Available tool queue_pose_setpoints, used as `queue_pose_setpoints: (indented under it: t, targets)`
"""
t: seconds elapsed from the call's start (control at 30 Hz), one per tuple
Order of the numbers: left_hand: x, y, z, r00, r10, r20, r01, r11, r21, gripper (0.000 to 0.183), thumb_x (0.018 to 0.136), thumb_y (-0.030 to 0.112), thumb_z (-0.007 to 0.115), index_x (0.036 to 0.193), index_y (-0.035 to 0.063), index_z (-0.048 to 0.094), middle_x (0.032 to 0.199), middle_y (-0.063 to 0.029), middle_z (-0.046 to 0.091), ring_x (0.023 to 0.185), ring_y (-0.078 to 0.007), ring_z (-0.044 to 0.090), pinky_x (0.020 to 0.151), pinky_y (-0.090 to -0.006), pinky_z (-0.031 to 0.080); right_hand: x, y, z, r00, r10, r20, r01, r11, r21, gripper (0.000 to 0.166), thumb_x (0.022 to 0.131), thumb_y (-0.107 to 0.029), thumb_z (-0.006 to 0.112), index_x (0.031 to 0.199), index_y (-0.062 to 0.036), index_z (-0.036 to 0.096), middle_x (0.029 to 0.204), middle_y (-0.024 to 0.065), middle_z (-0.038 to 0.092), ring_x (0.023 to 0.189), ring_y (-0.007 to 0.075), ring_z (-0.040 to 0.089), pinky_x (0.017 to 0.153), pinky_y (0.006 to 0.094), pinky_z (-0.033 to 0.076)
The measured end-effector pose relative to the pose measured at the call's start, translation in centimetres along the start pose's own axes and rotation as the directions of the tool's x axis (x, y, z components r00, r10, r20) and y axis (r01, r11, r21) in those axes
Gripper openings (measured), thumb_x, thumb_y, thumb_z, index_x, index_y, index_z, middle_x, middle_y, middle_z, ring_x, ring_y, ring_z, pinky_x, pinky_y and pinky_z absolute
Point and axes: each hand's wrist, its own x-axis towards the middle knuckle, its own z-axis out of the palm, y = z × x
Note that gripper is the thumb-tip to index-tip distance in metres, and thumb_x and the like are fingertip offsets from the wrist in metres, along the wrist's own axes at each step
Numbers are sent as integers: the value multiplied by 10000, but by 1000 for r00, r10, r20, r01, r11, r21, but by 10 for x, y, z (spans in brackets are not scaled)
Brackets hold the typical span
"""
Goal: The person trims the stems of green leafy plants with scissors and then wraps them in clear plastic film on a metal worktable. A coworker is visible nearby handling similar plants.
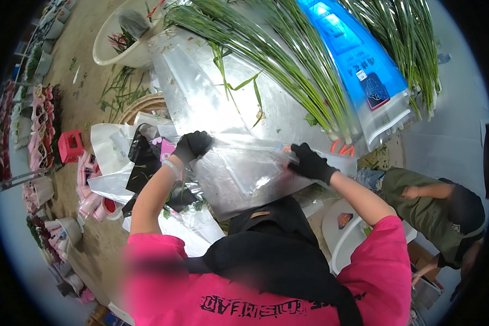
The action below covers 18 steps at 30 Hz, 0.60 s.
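Observation:
A clear plastic sleeve is stretched over the near part of a metal tabletop. My left hand, in a black glove, grips its left end. At the other end my right hand, gloved too, pinches the film, with the fingertips partly blurred. Just beyond the right hand is an orange-red loop. Bunches of long green stems lie across the far side of the table, their cut ends towards me. A few loose green blades rest on the bare metal.
Right of the stems lies a blue plastic packet bearing writing. Crumpled wrapping sheets crowd the left side. A cream basin stands at far left, a red stool on the floor. Another person is at the right.

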Motion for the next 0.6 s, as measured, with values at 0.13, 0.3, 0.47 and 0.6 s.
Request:
queue_pose_setpoints:
  t: [0.13, 0.3, 0.47, 0.6]
  targets:
    - [-2, 0, 4, 998, -21, 55, 20, 1000, 16, 201, 615, 213, 573, 775, 114, 503, 742, -63, 484, 671, -230, 527, 511, -339, 446, 40, 4, -24, 978, 151, 143, -161, 985, 61, 473, 630, -402, 591, 962, -85, 476, 847, 161, 501, 832, 319, 487, 715, 390, 399]
    - [0, 4, 1, 999, 36, -4, -36, 999, -3, 202, 607, 212, 569, 764, 109, 495, 737, -62, 473, 661, -221, 512, 505, -333, 442, 54, 8, -22, 629, 102, 771, -295, 948, 115, 718, 644, -599, 515, 1073, -25, 459, 1075, 194, 492, 973, 295, 477, 822, 337, 358]
    - [-7, 3, 9, 999, 25, -45, -23, 998, 50, 176, 624, 200, 547, 758, 106, 483, 702, -56, 449, 651, -204, 497, 486, -329, 426, 28, -10, 0, 687, 93, 721, -367, 900, 234, 584, 718, -454, 488, 1076, 8, 465, 1067, 191, 506, 985, 286, 482, 839, 339, 361]
    - [-5, -1, 0, 996, 84, -6, -83, 996, 21, 157, 639, 181, 530, 776, 111, 501, 703, -64, 462, 659, -227, 492, 528, -353, 413, 9, -15, 4, 785, 187, 591, -420, 862, 284, 467, 733, -269, 480, 1119, -9, 446, 1020, 184, 528, 908, 272, 512, 787, 344, 393]
